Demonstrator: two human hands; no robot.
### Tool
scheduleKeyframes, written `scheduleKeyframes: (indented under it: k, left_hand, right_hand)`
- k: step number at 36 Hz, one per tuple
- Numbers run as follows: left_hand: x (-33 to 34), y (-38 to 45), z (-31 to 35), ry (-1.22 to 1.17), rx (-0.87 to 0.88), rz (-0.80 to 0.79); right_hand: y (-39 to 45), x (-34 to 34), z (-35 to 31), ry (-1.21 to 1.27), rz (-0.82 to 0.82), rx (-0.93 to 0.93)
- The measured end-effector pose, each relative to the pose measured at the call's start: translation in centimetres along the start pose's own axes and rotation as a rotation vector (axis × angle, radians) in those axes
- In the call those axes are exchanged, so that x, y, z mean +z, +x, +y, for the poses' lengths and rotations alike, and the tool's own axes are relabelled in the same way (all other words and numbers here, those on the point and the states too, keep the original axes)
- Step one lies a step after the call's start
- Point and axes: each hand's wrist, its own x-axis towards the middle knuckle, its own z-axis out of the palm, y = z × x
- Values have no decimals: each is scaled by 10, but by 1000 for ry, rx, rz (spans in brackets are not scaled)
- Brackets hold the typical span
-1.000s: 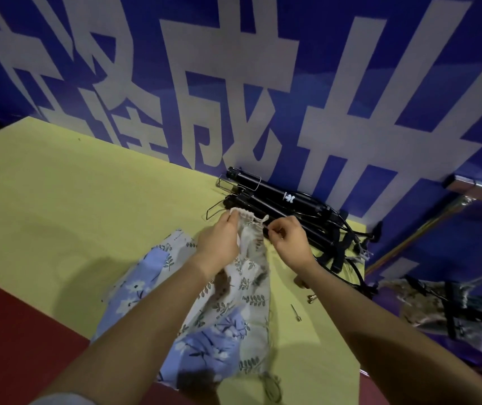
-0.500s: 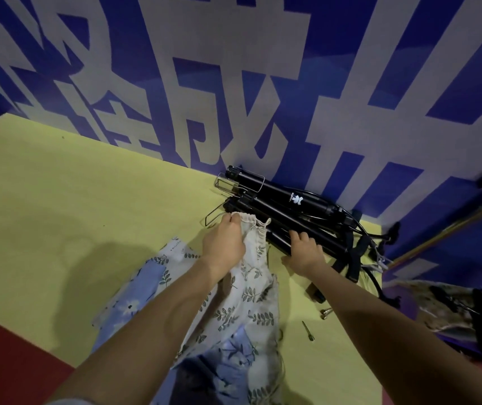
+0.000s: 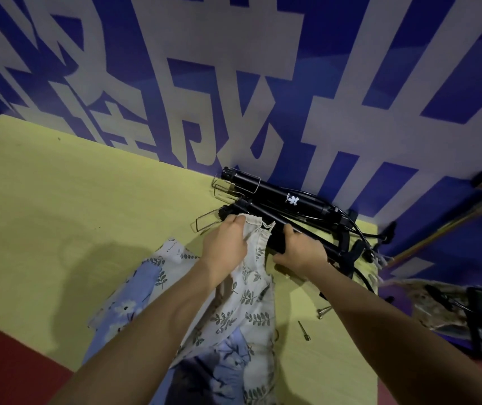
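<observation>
A white and blue cloth bag [image 3: 245, 299] with a leaf and flower print lies on the yellow table [image 3: 73, 206]. My left hand [image 3: 228, 244] grips the bag's gathered mouth at its far end. My right hand [image 3: 301, 249] is curled round the near black pump tube [image 3: 315, 235] just right of the bag's mouth. A second black pump [image 3: 280, 197] with a white logo lies behind it against the wall. Black hoses and wire foot loops tangle around both pumps.
Two small metal valve needles [image 3: 304, 331] lie on the table right of the bag. A blue banner wall [image 3: 233, 83] with large white characters stands behind. The table's right edge [image 3: 377, 331] drops to a floor with camouflage-patterned gear [image 3: 450, 311].
My right hand let go of the bag's drawstring, moved right and took hold of the near black pump. My left hand has kept hold of the bag's mouth. The camera moved closer.
</observation>
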Motion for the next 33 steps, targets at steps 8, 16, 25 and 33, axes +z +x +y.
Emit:
scheduleKeyframes:
  k: [8,16,25,33]
  left_hand:
    - [-7,-20,0,8,9,32]
    - [-17,-39,2,-35,55,54]
    - [-29,-50,13,-195,36,116]
    - [-39,-53,27,-325,40,24]
  right_hand:
    - [-19,-13,0,30,47,-14]
    - [-32,-40,-8,160,121,51]
    - [-60,-65,5,345,236,82]
    - [-86,-85,27,554,304,2]
